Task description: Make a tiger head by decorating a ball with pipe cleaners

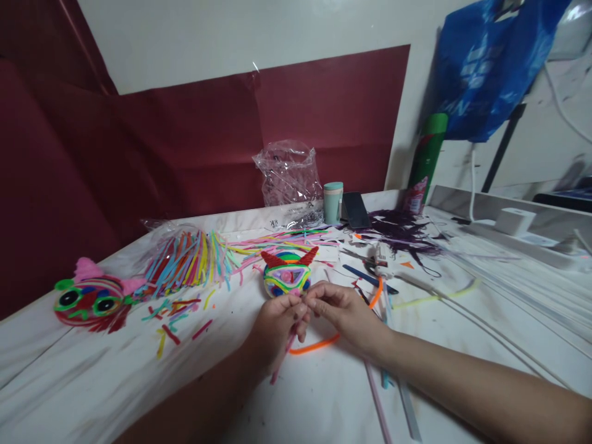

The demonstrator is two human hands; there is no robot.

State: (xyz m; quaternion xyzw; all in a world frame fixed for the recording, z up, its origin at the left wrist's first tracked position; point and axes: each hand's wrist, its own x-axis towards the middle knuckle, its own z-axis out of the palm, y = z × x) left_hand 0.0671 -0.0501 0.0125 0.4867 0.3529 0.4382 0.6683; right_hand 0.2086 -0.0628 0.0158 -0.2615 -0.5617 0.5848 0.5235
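Note:
My left hand (281, 322) is closed around a pink pipe cleaner (276, 374), whose lower end sticks out below the palm. Against its fingertips, my right hand (341, 309) makes a pinch; what lies between those fingers is too small and hidden to tell. Just beyond both hands sits a round mask-like figure (287, 275) of coiled coloured pipe cleaners, with two red horns and a pink nose. Its lower edge is partly covered by the fingers. An orange pipe cleaner (314, 346) curves over the table beneath my right hand.
At left lies a fish-like pipe-cleaner figure (92, 303) near cut scraps (173, 314) and a bundle of pipe cleaners (185, 262). A glue gun (383, 258) and blue-handled scissors (365, 277) lie right. Behind stand a green cup (333, 202), a phone (356, 210) and purple strands (398, 229).

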